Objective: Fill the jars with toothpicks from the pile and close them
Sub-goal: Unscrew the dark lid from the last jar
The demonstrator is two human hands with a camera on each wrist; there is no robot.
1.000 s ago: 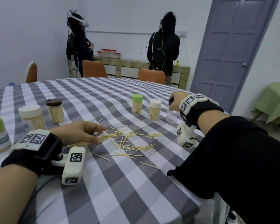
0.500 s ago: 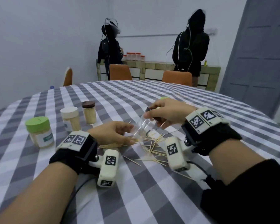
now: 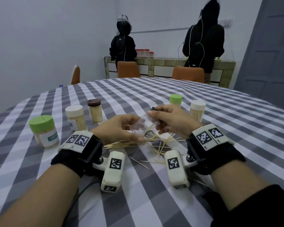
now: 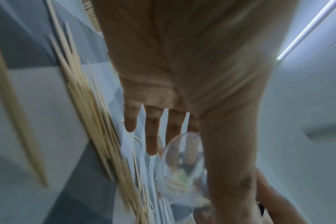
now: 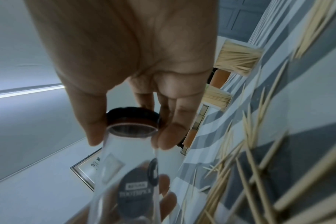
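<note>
Dining room: checked table (image 3: 154, 99), chairs (image 3: 128, 69)

We're at a round desk (image 3: 154, 95) under a grey-and-white checked cloth, pale bluish walls (image 3: 39, 38) all round, a grey panelled door (image 3: 272, 46) at the right. Three orange chairs (image 3: 128, 69) sit at the desk's far edge, with a tiled sideboard (image 3: 167, 66) behind them against the back wall, a row of red-lidded containers (image 3: 144, 53) on top. Two people in dark hooded clothes (image 3: 122, 45) stand at the sideboard with their backs to us; a lit tube (image 4: 305, 30) shows overhead in the left wrist view.
</note>
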